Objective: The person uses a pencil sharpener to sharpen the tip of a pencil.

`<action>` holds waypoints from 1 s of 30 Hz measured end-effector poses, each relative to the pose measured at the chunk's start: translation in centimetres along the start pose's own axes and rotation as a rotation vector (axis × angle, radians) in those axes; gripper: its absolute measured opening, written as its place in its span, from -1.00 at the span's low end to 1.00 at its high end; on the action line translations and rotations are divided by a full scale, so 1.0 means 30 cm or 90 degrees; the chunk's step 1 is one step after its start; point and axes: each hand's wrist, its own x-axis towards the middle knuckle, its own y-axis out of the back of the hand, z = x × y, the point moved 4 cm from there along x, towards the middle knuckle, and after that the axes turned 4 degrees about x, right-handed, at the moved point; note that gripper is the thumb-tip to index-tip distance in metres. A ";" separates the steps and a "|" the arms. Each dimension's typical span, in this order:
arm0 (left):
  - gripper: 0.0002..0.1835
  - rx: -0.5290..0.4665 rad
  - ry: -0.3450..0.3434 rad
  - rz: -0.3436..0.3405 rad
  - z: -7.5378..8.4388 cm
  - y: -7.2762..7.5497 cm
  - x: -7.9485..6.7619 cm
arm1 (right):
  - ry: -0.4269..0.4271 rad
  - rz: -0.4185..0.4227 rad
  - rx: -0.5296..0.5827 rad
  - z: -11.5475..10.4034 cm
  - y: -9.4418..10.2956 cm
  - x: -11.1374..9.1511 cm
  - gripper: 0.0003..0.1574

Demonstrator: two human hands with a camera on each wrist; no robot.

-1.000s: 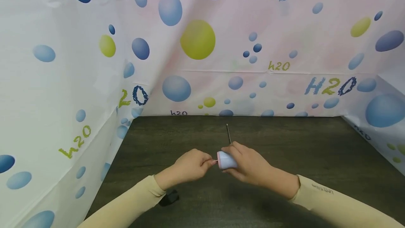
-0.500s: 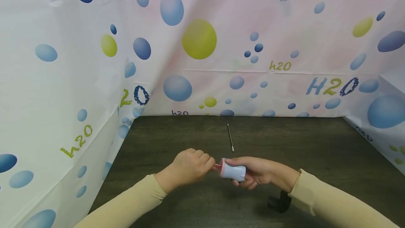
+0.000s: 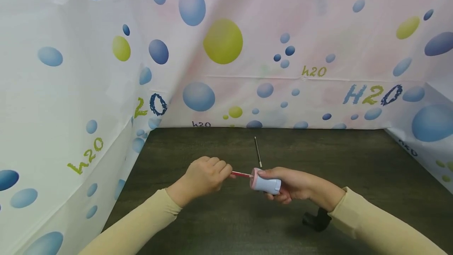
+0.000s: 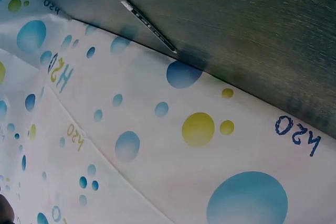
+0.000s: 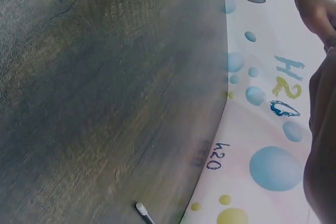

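In the head view my left hand (image 3: 206, 174) grips a slim red pencil (image 3: 240, 174), its fingers curled round it. The pencil's far end meets the pink face of a pale blue and pink pencil sharpener (image 3: 266, 185); how far it goes in is hard to tell. My right hand (image 3: 295, 184) holds the sharpener with the thumb on top near the pink rim and the fingers beneath. Behind the hands lies a black pencil (image 3: 258, 152) with a white end, also a dark pencil (image 4: 149, 25) in the left wrist view. Neither wrist view shows the sharpener.
A dark wood-grain table (image 3: 198, 145) lies under the hands. White sheeting (image 3: 318, 42) printed with blue and green dots closes the back and sides. A black wrist camera (image 3: 316, 220) hangs below the right wrist.
My right hand has turned over, so more of the sharpener shows. My left hand has drawn away to the left, and a longer stretch of the red pencil is visible.
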 end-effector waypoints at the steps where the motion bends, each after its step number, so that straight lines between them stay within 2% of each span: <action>1: -0.51 0.000 0.003 0.003 -0.004 0.002 0.000 | 0.007 -0.006 -0.001 -0.002 0.001 -0.001 -0.54; 8: -0.51 0.001 0.009 0.013 -0.021 0.009 -0.003 | 0.063 -0.061 -0.011 -0.010 0.001 -0.015 -0.55; 15: -0.50 -0.008 0.016 -0.005 -0.030 0.009 -0.014 | 0.086 -0.067 -0.025 -0.012 0.001 -0.019 -0.54; 23: -0.49 -0.063 0.074 -0.036 -0.058 0.001 -0.043 | 0.114 -0.072 -0.033 -0.004 0.009 -0.025 -0.63; 30: -0.47 -0.074 0.132 -0.057 -0.086 -0.010 -0.068 | 0.142 -0.074 -0.013 0.005 0.011 -0.028 -0.68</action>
